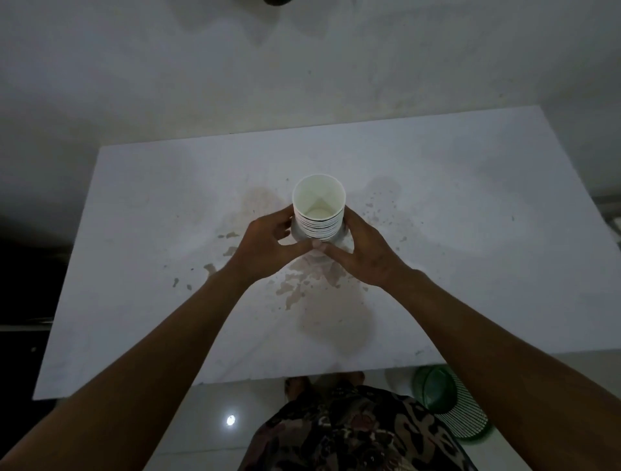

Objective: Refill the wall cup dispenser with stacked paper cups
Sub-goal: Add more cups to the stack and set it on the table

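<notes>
Where the view begins, at its lower edge, a patterned dark garment (356, 433) covers the person's body, with glossy pale floor (215, 406) to its left carrying one bright spot of reflected light. Just right of the garment a green slatted basket (457, 413) lies on the floor, partly hidden behind the right forearm and the near edge of the tabletop (141, 269). Both bare forearms reach forward from the lower corners and meet over the middle of the white tabletop, whose surface is marked with brownish stains and splashes, thickest just nearer than the hands. The left hand (265, 248) curls around the left side of the stack of paper cups (319, 215), and the right hand (366, 252) wraps the right side; the two thumbs meet at the stack's near face, so both hands are closed on it together. The stack is upright, its many nested rims showing as dark and light bands below an open white mouth that faces up toward the camera. Whether its base rests on the tabletop or is lifted just clear cannot be told, since the hands hide it. Beyond the far edge of the tabletop rises a plain, scuffed pale wall (336, 67), and a dark rounded object (277, 2) is cut off at the top of the view.
</notes>
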